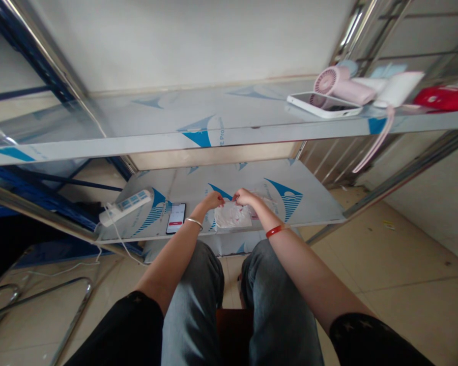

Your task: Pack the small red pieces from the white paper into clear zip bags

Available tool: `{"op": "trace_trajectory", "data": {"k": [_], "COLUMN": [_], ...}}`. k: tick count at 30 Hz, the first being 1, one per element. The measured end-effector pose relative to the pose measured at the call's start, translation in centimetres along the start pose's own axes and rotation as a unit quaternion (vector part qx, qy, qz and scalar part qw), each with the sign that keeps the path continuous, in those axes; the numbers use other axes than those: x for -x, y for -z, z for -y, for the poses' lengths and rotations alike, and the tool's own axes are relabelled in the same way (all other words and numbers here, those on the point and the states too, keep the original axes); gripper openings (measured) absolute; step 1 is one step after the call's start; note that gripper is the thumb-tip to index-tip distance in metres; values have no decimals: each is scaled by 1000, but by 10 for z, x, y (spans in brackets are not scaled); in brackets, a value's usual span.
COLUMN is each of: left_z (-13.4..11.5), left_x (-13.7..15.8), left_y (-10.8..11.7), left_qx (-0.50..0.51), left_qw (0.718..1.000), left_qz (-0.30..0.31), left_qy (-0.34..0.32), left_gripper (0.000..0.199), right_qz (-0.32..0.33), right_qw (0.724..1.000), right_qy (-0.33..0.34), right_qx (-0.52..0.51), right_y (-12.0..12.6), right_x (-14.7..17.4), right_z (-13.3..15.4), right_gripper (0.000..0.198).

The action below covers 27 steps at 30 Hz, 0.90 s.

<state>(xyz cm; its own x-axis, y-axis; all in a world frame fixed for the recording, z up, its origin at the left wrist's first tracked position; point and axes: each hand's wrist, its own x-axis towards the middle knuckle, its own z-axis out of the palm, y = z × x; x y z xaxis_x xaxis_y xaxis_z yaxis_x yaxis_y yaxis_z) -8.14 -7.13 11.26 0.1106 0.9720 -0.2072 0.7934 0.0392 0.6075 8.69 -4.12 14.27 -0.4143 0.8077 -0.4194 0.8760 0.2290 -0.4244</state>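
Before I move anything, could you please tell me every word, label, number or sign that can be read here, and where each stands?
"E Pro": sideways on the film of the upper shelf's front edge; anything further is unclear.
Lower shelf: small blue print beside the logos, too blurred to read.
Dark phone: screen text too small to read.
Clear-wrapped package: red marks, too blurred to read.

Both hands at white packet

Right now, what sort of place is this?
Probably a storeroom or workshop corner, though that's not certain: a shelf unit with blue-printed surfaces, a blue frame beside it, and a power strip on the lower shelf.
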Motion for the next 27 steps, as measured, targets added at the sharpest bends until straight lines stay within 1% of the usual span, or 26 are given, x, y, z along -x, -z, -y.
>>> {"op": "trace_trajectory", "data": {"k": [8, 16, 19, 24, 27], "left_z": [-2, -6, -10, -13, -14], "left_x": [3, 3, 4, 5, 5], "left_y": [2, 1, -1, -1, 0], "left_qx": [-40, -38, -35, -42, -48], "left_qw": [999, 999, 999, 998, 998], "left_qz": [-15, -26, -17, -2, 6], "left_qy": [0, -11, -23, -37, -40], "left_gripper": [18, 18, 18, 21, 22], "right_qz": [-18, -43, -43, -30, -27], "right_qw": [1000, 999, 998, 999, 999], "right_qy": [12, 27, 30, 31, 36], "right_qx": [-11, -19, -19, -2, 7], "right_y": [1, 2, 0, -1, -1], "right_x": [-1, 0, 0, 1, 1], "right_z": [0, 0, 2, 5, 7], "right_gripper": [29, 26, 29, 19, 17]}}
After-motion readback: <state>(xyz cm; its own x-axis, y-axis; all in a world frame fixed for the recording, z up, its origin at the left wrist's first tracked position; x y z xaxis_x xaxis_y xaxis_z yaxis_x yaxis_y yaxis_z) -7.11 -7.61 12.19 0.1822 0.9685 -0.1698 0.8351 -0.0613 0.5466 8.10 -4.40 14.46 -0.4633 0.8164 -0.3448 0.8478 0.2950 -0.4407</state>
